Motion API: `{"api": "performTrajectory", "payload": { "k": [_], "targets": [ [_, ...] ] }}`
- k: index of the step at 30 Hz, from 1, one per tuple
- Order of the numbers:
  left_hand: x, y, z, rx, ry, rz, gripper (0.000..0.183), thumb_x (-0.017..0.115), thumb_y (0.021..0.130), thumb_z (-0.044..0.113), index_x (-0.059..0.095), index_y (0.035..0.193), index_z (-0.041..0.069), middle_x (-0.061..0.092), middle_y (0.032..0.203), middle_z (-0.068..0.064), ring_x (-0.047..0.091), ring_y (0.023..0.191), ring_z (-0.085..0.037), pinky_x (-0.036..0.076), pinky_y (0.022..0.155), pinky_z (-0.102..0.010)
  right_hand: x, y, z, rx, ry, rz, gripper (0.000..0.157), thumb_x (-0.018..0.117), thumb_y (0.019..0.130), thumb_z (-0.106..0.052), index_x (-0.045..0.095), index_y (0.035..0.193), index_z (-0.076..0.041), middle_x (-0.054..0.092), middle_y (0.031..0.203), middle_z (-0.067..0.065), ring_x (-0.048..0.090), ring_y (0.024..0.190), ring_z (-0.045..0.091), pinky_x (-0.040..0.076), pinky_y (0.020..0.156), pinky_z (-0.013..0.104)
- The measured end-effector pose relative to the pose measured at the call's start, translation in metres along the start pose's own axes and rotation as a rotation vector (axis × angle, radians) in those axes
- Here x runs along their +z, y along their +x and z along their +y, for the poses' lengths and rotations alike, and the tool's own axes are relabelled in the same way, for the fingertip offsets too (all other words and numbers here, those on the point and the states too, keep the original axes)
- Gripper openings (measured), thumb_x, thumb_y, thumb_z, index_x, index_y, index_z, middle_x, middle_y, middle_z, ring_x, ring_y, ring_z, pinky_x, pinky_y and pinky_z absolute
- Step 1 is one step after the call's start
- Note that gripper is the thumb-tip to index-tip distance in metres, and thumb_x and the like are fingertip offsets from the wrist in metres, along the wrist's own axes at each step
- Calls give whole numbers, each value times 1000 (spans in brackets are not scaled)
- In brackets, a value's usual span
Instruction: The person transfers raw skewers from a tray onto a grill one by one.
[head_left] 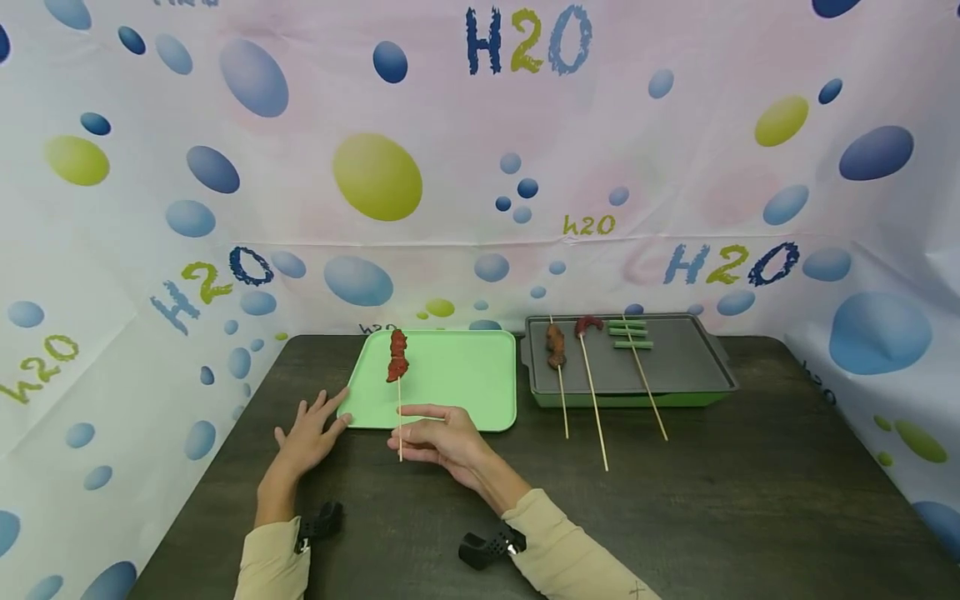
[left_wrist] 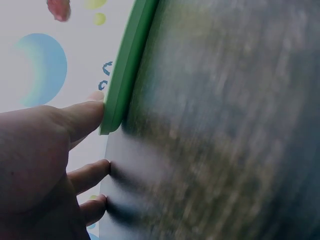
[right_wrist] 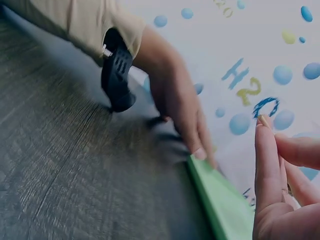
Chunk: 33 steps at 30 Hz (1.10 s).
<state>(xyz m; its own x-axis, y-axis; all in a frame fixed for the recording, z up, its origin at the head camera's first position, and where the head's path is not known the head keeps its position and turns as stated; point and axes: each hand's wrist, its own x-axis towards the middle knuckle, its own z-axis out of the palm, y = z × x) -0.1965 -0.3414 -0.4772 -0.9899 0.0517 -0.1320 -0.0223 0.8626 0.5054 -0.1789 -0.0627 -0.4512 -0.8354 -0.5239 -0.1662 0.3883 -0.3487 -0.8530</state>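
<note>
My right hand (head_left: 450, 446) pinches the wooden stick of a red meat skewer (head_left: 397, 354), whose meat end points away over the light green tray (head_left: 465, 375). In the right wrist view the tip of the stick (right_wrist: 263, 120) shows between thumb and fingers. My left hand (head_left: 306, 437) is at the tray's near left corner, fingers spread on the table. The left wrist view shows its thumb against the tray's rim (left_wrist: 120, 85). Part of the red meat (left_wrist: 60, 9) appears at the top of that view.
A grey griddle (head_left: 690, 354) with a green base stands right of the tray. On it lie a brown meat skewer (head_left: 555, 346), a curled dark red skewer (head_left: 589, 325) and a green vegetable skewer (head_left: 630, 333), sticks overhanging the near edge. A patterned curtain (head_left: 450, 108) hangs behind.
</note>
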Motion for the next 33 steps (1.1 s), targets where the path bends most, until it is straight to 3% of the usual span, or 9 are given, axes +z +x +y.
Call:
{"api": "performTrajectory", "payload": {
  "k": [11,20,33],
  "targets": [
    [-2,-5,-3,4,-23,22,63,46,110,41,27,164,13,10,165,-33,-4,147,-62,-10,98,-88,-20,-35,-30,-21,-33,-64,46,68,96,0,60,142,-1,74,113,21,76,97,20,61,80,31],
    [5,-1,-3,20,-54,50,64,47,108,45,30,163,15,11,165,-33,-4,148,-61,-12,100,-86,-49,-64,-46,-47,-61,-14,53,68,96,1,53,147,2,75,108,18,76,97,21,61,81,32],
    [5,0,-1,-4,-17,34,63,47,110,42,28,164,15,10,166,-31,-4,149,-60,-10,100,-86,-78,-98,-66,-82,-92,-32,59,66,98,-1,43,152,6,75,104,6,75,99,20,60,84,32]
  ]
}}
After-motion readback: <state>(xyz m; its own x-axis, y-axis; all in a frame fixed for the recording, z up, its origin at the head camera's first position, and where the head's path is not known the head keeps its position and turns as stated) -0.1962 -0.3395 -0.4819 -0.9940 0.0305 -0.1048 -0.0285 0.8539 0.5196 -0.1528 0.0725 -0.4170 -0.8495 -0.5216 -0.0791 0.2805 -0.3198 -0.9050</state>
